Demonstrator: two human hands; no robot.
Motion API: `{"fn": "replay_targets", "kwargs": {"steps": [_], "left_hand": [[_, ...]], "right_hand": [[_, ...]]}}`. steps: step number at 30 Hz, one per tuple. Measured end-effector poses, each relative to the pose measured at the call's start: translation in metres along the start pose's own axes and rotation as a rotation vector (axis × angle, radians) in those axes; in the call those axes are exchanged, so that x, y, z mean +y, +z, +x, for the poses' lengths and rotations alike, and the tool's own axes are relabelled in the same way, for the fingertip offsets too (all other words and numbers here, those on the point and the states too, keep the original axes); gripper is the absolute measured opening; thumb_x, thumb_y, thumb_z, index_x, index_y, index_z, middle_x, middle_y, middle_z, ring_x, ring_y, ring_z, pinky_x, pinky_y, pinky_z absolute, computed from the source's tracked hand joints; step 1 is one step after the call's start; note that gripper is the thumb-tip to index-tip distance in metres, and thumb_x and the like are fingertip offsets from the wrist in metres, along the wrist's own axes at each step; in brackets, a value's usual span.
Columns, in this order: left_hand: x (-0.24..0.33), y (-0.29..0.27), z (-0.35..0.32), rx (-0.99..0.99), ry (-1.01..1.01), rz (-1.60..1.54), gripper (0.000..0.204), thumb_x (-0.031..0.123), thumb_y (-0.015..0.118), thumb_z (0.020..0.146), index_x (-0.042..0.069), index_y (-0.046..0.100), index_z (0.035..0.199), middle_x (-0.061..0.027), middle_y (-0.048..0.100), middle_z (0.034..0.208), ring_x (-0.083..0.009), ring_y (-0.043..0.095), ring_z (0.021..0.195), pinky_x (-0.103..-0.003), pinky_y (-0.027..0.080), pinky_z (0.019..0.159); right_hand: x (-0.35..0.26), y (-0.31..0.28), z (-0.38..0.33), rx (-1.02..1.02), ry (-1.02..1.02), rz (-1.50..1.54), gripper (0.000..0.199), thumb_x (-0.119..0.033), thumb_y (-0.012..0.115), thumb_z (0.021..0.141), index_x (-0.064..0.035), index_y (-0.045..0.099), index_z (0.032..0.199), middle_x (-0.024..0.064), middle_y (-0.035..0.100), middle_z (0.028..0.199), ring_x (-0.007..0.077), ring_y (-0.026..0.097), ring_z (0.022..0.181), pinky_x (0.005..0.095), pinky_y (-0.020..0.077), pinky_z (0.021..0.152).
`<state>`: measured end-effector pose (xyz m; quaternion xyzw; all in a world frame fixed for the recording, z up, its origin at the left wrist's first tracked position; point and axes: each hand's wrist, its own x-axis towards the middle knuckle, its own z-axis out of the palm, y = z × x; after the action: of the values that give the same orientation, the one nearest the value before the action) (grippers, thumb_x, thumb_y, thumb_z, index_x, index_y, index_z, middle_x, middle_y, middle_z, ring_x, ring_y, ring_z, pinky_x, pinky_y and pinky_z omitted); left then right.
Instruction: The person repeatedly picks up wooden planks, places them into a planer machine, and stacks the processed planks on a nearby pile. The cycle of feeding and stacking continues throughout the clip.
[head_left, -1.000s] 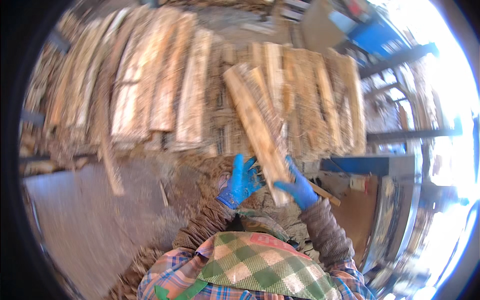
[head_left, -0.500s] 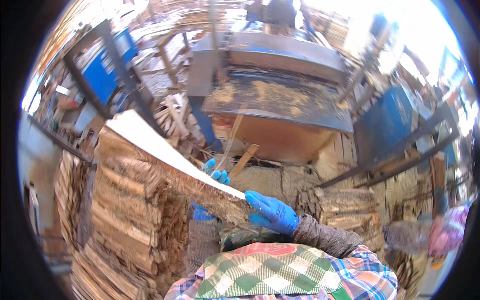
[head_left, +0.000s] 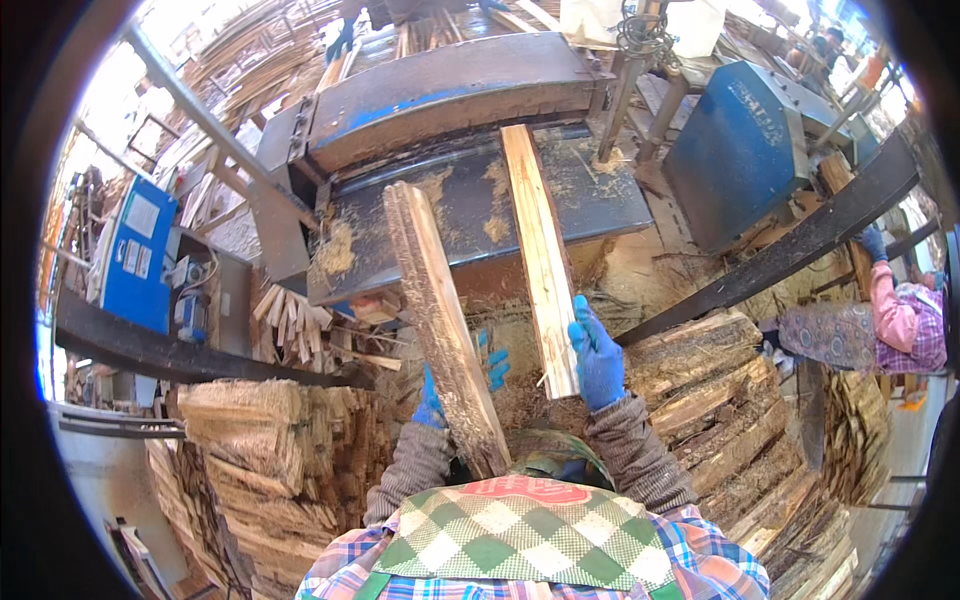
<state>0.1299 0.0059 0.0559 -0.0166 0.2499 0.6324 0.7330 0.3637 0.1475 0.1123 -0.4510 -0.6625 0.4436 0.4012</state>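
Currently I see that the left hand [head_left: 430, 405] holds the rough brown board [head_left: 438, 318] from below, half-curled fingers showing past its right edge. The right hand [head_left: 602, 365] holds the pale board [head_left: 541, 255] near its close end; how firmly, I cannot tell. Both boards reach forward over the metal tabletop [head_left: 600, 205].

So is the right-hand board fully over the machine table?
No, partly: the board has its far end over the machine table, but its near end, at the right hand, juts past the edge.
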Motion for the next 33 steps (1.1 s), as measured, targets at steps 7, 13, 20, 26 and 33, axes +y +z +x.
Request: {"fn": "replay_targets", "kwargs": {"steps": [7, 13, 20, 26, 33], "left_hand": [[0.031, -0.021, 0.007, -0.089, 0.034, -0.036, 0.102, 0.078, 0.043, 0.095, 0.005, 0.022, 0.163, -0.0361, 0.047, 0.148, -0.0461, 0.055, 0.133, -0.061, 0.046, 0.112], [0.076, 0.018, 0.045, 0.037, 0.061, 0.106, 0.103, 0.081, 0.042, 0.094, 0.005, 0.029, 0.161, -0.0332, 0.045, 0.15, -0.0457, 0.053, 0.134, -0.06, 0.046, 0.113], [0.081, 0.015, 0.048, 0.043, 0.027, 0.03, 0.101, 0.074, 0.047, 0.096, 0.005, 0.019, 0.164, -0.0322, 0.05, 0.142, -0.044, 0.057, 0.128, -0.059, 0.049, 0.11], [0.077, 0.012, 0.048, -0.017, 0.005, -0.121, 0.098, 0.062, 0.057, 0.099, 0.006, 0.012, 0.165, -0.0295, 0.064, 0.128, -0.0418, 0.066, 0.117, -0.055, 0.056, 0.103], [0.081, -0.011, 0.048, -0.124, -0.054, -0.121, 0.091, 0.062, 0.057, 0.1, 0.011, 0.02, 0.164, -0.0264, 0.062, 0.131, -0.0358, 0.06, 0.125, -0.054, 0.054, 0.105]], "right_hand": [[-0.026, 0.007, 0.053, -0.136, 0.264, 0.443, 0.041, -0.009, 0.054, 0.108, 0.005, 0.052, 0.147, 0.0121, 0.058, 0.147, 0.0165, 0.057, 0.13, 0.0292, 0.0467, 0.109], [-0.008, 0.015, 0.07, -0.087, 0.136, 0.141, 0.039, -0.013, 0.053, 0.108, -0.001, 0.057, 0.145, 0.0145, 0.064, 0.142, 0.02, 0.065, 0.121, 0.0302, 0.0521, 0.102], [0.01, 0.042, 0.114, 0.151, -0.137, -0.433, 0.038, -0.023, 0.064, 0.103, -0.0089, 0.066, 0.137, 0.0156, 0.073, 0.106, 0.0273, 0.07, 0.078, 0.0376, 0.0595, 0.069], [0.005, 0.081, 0.201, 0.239, -0.118, -0.463, 0.037, -0.015, 0.063, 0.102, -0.0099, 0.065, 0.139, 0.0178, 0.067, 0.109, 0.0288, 0.067, 0.098, 0.0385, 0.0557, 0.086], [-0.009, 0.107, 0.251, 0.308, 0.096, -0.323, 0.041, -0.032, 0.054, 0.106, -0.0089, 0.063, 0.14, 0.0211, 0.066, 0.114, 0.0357, 0.066, 0.102, 0.0439, 0.0539, 0.089]]}}
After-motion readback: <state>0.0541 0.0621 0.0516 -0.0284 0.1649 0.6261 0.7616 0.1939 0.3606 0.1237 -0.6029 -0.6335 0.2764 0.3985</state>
